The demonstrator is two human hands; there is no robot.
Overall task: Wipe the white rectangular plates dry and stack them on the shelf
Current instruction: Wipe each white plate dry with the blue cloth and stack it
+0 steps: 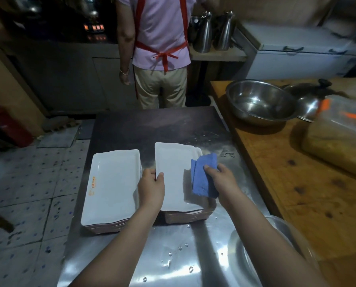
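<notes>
The top plate (173, 175) lies just right of frame centre on the right stack (185, 216), with its long axis running from the lower frame toward the upper, away from the wearer. The left hand (151, 189) grips its left long edge about midway, thumb over the rim and fingers curled beneath. The right hand (222, 179) sits at the opposite long edge and pinches a folded blue cloth (202, 181), which lies on the plate's right part. The plate spans the gap between the hands, so the wipe would probably run along the long axis, the cloth hand being nearer the unwiped face.

Whether the plate is lifted clear of its stack cannot be told. A second stack (110, 187) stands just beside it, left of centre. Both rest on a steel table (152, 125) with water drops in the lower frame. I cannot pick out a shelf.
</notes>
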